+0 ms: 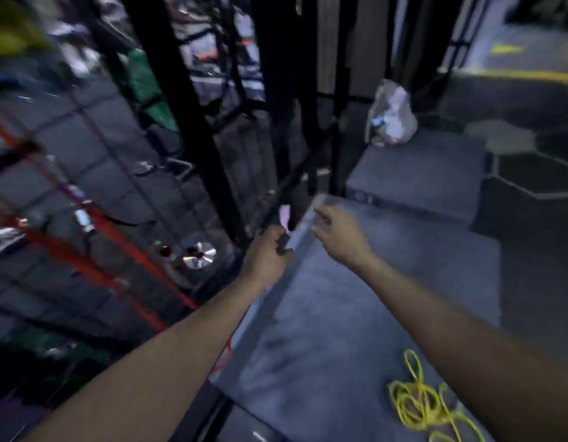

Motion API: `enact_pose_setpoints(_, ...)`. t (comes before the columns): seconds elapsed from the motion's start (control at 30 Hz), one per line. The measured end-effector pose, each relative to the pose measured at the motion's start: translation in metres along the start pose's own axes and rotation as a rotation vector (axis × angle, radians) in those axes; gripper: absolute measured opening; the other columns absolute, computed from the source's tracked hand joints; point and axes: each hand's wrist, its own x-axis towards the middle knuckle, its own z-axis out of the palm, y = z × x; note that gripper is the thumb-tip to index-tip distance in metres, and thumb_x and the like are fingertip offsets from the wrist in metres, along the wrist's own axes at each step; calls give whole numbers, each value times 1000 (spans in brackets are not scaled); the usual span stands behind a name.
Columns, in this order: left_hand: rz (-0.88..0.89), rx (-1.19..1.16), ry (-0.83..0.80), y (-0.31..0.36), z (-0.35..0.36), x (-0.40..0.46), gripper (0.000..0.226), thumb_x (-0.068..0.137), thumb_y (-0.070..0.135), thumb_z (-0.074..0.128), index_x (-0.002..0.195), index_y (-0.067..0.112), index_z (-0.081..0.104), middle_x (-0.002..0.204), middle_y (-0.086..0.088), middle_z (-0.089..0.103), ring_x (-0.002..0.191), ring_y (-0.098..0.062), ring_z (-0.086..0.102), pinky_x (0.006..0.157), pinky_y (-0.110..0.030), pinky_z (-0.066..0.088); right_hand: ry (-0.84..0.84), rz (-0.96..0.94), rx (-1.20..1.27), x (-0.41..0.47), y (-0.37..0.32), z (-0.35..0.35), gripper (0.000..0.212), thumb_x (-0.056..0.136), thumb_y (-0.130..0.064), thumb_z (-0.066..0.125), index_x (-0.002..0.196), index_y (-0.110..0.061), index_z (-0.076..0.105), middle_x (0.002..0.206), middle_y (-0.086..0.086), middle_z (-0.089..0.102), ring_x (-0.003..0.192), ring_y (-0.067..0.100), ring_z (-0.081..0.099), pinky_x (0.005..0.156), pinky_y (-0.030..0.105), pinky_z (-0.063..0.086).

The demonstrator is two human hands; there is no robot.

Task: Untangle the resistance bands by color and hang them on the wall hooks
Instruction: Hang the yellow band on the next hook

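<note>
Your left hand (267, 252) curled round dark, blurred thing near black rack post (183, 100); what it was, cannot tell. Your right hand (338, 232) hovered loose-fingered over grey platform (356, 314). Yellow bands (424, 406) lay tangled on platform, near right forearm. Red band (123, 247) stretched along wall grid, left.

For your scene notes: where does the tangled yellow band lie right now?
In the head view, the yellow band lies bottom right on the grey platform, beside the right forearm.

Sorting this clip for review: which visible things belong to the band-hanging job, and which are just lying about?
Job: yellow bands coiled on the mat; red bands along the rack; left hand; right hand.

Lying about: white plastic bag, grey mat, shiny metal disc.
</note>
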Motion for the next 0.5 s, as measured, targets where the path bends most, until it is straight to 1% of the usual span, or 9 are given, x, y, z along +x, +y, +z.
enact_pose_setpoints(0.03, 14, 18, -62, -4, 19, 5, 28, 79, 12, 62, 106, 3, 60, 100, -17, 61, 92, -30, 62, 77, -32, 49, 26, 80, -10, -7, 21, 0, 34, 87, -12, 58, 120, -1, 58, 121, 19, 60, 115, 33, 54, 97, 38, 41)
enact_pose_setpoints(0.07, 27, 30, -125, -6, 38, 9, 27, 81, 10, 61, 107, 4, 59, 104, -18, 60, 96, -31, 61, 76, -32, 47, 50, 157, -22, -16, 42, -1, 36, 88, -15, 59, 121, -1, 57, 122, 18, 60, 115, 32, 54, 96, 36, 40)
enact_pose_setpoints(0.13, 43, 13, -229, -13, 80, 12, 35, 85, 4, 60, 119, 2, 54, 116, -18, 55, 104, -30, 56, 85, -32, 44, 91, 284, -39, -38, 87, 0, 36, 88, -20, 61, 119, -2, 59, 120, 17, 61, 114, 30, 55, 91, 32, 40)
enact_pose_setpoints(0.2, 58, 24, -316, -19, 121, 10, 42, 86, 3, 60, 126, 1, 50, 123, -19, 50, 108, -30, 54, 91, -30, 42, 134, 409, -45, -63, 128, -1, 39, 87, -23, 63, 120, -3, 59, 119, 18, 62, 115, 30, 56, 91, 33, 41)
enact_pose_setpoints(0.3, 83, 59, -437, -30, 180, -5, 43, 84, 5, 62, 126, 2, 50, 123, -19, 50, 107, -30, 54, 91, -29, 41, 203, 574, -21, -107, 182, -4, 45, 87, -23, 63, 127, -5, 55, 125, 17, 59, 119, 30, 54, 98, 35, 40)
enact_pose_setpoints(0.5, 124, 125, -626, -67, 289, -54, 48, 82, 13, 67, 127, 5, 50, 123, -16, 52, 108, -25, 57, 91, -26, 41, 277, 850, 20, -200, 291, 15, 44, 86, -24, 64, 127, -8, 54, 124, 12, 57, 116, 28, 55, 95, 36, 42)
